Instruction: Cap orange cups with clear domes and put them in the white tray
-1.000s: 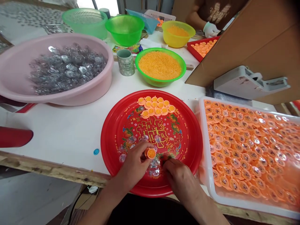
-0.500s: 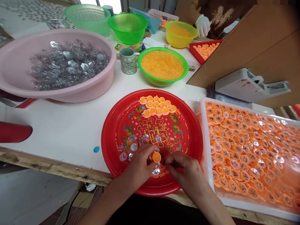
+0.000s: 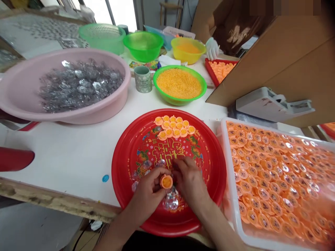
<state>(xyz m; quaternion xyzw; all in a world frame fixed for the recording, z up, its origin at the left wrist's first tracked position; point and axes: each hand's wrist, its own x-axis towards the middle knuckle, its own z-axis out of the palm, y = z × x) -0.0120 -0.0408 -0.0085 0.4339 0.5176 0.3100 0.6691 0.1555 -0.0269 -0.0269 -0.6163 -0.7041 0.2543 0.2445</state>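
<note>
One orange cup pinched in the left hand; right hand is now closer, so both crowd the cup. Can't tell the right's grip tbh.

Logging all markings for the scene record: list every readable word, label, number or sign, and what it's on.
"Faith is the Seed, Love is the Flower": grey-green mug; small, soft lettering.
Large yellow character on the red tray: partly covered, not readable with certainty.
Colourful printed sheet: too small.
Dark prints on the orange pieces in the white bin: too small.
No numbers or brands readable.
</note>
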